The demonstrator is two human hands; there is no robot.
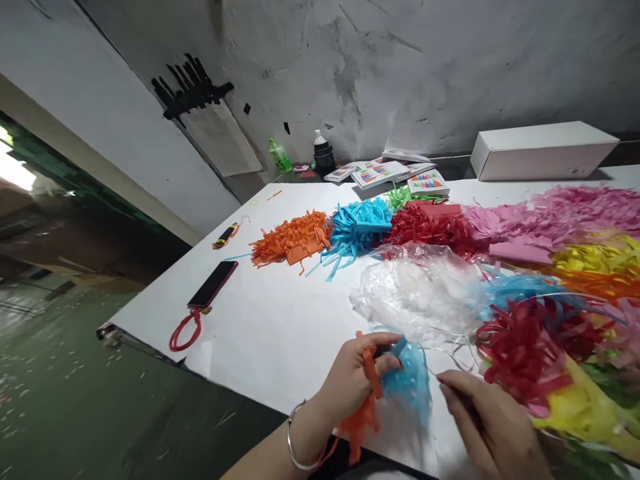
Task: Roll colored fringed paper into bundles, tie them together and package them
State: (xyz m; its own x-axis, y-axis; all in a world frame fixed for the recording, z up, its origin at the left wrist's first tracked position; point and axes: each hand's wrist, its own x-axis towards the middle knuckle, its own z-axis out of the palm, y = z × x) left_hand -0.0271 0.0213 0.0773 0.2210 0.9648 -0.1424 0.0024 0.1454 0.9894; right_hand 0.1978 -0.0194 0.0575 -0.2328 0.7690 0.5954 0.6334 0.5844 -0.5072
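My left hand [357, 373] is closed on a blue paper tassel [410, 380], pinching its folded top between thumb and fingers. An orange paper tassel [361, 423] hangs from the same hand, its strip passing between the fingers. Just to the right, my right hand [493, 420] pinches a thin pale string [434, 372] that runs to the blue tassel. Beside the right hand lies a bunch of red tassels [525, 353], with yellow tassels [590, 407] under it.
Behind my hands is a crumpled clear plastic bag [415, 287]. Fringed piles of orange [290, 240], blue [357, 227], red [425, 227] and pink paper [550, 220] cross the table. A phone [213, 287] lies left; a white box [545, 152] and printed cards [380, 175] stand by the wall.
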